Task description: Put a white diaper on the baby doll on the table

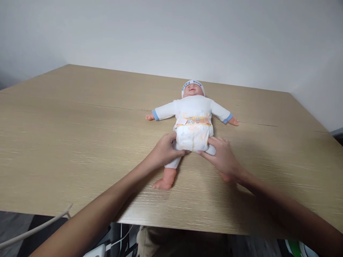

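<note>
A baby doll [193, 105] in a white suit with blue cuffs and a white lettered cap lies on its back on the table, head away from me. Round its hips sits a diaper [193, 137] with an orange patterned waistband and a tab at its left side in view. My left hand [168, 150] is wrapped round the top of the doll's leg at the diaper's left edge, thumb between the legs. On the other side my right hand [221, 153] grips the other thigh at the diaper's right edge, hiding most of that leg.
The wooden table [80, 150] has a seam across it and meets a pale wall [171, 35] at the back. A white cable [40, 226] hangs by the front left edge. Below the front edge are a white box-like device [95, 251] and dark items.
</note>
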A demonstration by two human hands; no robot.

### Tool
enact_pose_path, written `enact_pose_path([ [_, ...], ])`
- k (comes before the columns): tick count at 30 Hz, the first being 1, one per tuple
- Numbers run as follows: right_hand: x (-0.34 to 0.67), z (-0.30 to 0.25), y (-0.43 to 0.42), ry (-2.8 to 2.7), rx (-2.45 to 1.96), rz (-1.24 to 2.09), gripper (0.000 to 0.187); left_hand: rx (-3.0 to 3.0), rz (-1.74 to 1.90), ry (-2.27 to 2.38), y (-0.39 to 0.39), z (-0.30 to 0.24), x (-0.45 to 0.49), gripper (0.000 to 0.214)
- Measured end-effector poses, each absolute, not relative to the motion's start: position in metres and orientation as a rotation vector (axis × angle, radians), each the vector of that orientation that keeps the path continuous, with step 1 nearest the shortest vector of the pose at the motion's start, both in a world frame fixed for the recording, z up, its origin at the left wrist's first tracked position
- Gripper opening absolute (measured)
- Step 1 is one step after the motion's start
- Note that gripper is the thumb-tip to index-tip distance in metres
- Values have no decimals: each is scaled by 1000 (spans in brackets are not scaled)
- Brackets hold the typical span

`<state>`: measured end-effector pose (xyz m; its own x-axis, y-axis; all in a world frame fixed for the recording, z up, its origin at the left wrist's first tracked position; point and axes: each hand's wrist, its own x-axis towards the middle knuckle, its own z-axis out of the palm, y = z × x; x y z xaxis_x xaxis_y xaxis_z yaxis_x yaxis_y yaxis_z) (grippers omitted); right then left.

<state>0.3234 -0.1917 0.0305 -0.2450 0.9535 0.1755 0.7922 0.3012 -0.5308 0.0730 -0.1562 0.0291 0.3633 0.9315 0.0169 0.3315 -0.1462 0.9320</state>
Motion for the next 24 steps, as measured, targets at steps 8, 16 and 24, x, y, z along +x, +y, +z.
enact_pose_path([
  [8, 331, 31, -190, -2014, -1388, 707, 13, 1714, 702, 1021, -153, 47, 65, 30],
  [16, 332, 32, -193, -1911, -1458, 773, 24, 1544, 579, 908, -145, 50, 50, 49],
  [24, 334, 22, -191, -1802, -1439, 875, 34, 1255, 693, 876, -147, 45, 53, 55],
])
